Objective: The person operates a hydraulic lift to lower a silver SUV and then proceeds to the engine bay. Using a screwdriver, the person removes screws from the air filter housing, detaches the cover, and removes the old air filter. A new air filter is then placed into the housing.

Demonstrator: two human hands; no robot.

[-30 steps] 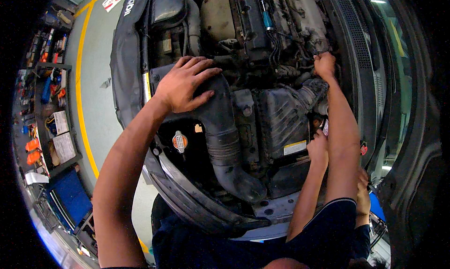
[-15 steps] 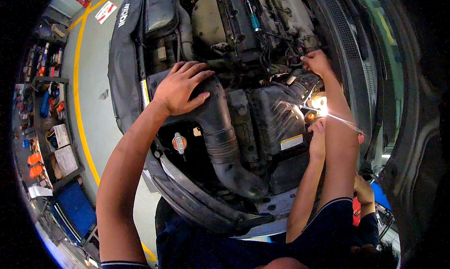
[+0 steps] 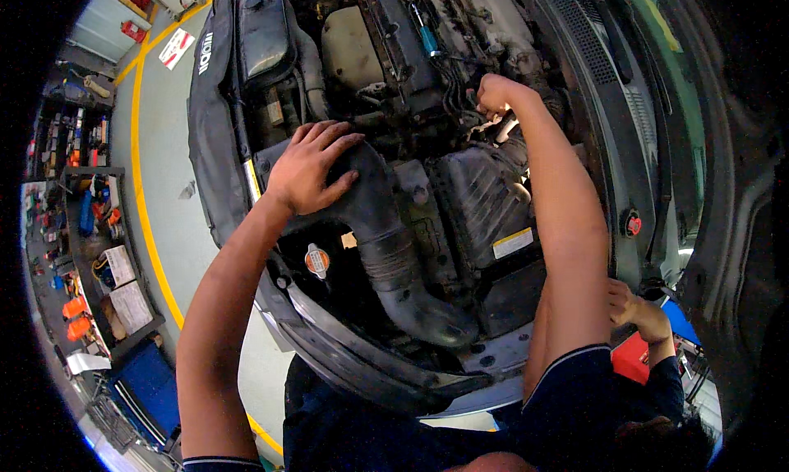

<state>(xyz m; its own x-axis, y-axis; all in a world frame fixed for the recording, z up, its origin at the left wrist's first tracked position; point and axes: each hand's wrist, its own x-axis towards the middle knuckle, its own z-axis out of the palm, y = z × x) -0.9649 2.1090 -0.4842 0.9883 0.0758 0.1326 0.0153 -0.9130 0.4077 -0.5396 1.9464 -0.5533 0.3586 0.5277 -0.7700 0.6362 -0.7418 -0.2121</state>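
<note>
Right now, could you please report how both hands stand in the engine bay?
Left hand resting on black air duct. Right hand beside engine hoses, grip unclear. Co-worker's hand near right arm.

The air pipe (image 3: 382, 262) runs through the car's front, with the left hand (image 3: 312, 168) on its far bend. Directly left of the pipe's near stretch is the radiator cap (image 3: 316, 261); on its right stands the filter box (image 3: 464, 197), bearing a label (image 3: 513, 243). Beyond the pipe lies the engine (image 3: 403, 24), a hand tool (image 3: 428, 41) on it. Beyond and right of the pipe is the right hand (image 3: 496, 98). Another person's hand (image 3: 631, 306) is well right of it; shelves (image 3: 89, 173) stand far left.
</note>
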